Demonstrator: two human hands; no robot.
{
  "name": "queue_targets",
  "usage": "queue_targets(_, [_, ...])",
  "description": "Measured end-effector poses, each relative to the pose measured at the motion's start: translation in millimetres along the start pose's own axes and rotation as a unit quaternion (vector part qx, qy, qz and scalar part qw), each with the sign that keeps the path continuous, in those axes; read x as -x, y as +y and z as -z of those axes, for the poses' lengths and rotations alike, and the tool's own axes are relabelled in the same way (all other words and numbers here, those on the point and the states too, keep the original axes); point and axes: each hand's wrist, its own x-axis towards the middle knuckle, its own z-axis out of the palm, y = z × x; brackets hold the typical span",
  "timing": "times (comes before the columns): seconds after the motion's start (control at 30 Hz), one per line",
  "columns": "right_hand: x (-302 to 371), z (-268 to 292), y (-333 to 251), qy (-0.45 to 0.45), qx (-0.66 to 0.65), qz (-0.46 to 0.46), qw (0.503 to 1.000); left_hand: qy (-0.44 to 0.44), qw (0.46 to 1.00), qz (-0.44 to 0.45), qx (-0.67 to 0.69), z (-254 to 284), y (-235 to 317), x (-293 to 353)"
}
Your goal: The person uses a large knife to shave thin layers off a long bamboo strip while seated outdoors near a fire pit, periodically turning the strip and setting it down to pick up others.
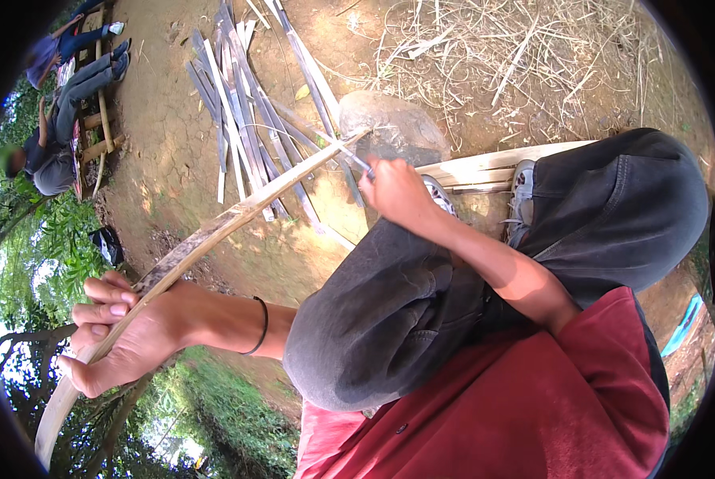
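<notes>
A long, pale bamboo strip (245, 209) with a dark mottled patch runs slantwise from the lower left to a grey stone (409, 132). My left hand (126, 327) is closed round its near part, fingers and thumb wrapped on it. The strip's far end lies by the stone's edge. My right hand (399, 191) is a fist round a knife whose handle is hidden by my fingers. The narrow grey blade (360, 162) points up and left and crosses the strip close to its far end. Whether the edge is in the bamboo I cannot tell.
Beyond the strip lies a pile of dark and pale bamboo strips (253, 136). Thin shavings (485, 56) cover the ground at the upper right. Pale split pieces (493, 164) lie by my shoes. Two people (58, 104) sit on a bamboo bench at the upper left.
</notes>
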Motion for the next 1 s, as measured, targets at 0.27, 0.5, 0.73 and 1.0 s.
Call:
queue_targets(0.27, [24.8,50.6,-85.3,-0.059,-0.091,0.057,0.992,-0.024,0.999,-0.025,0.016,-0.1,-2.0,-3.9])
queue_targets(0.5, [1.5,6.1,10.4,-0.011,-0.002,-0.049,0.999,0.006,1.0,-0.002,0.011,-11.7,4.0,2.5])
queue_targets(0.73, [17.0,35.1,-63.0,-0.035,-0.097,0.048,0.994,-0.006,0.999,-0.044,-0.007,-8.1,4.6,-2.4])
queue_targets(1.0, [-4.7,-1.3,38.1,-0.022,0.024,-0.087,0.996,0.004,0.999,-0.031,-0.022,-12.6,8.4,0.3])
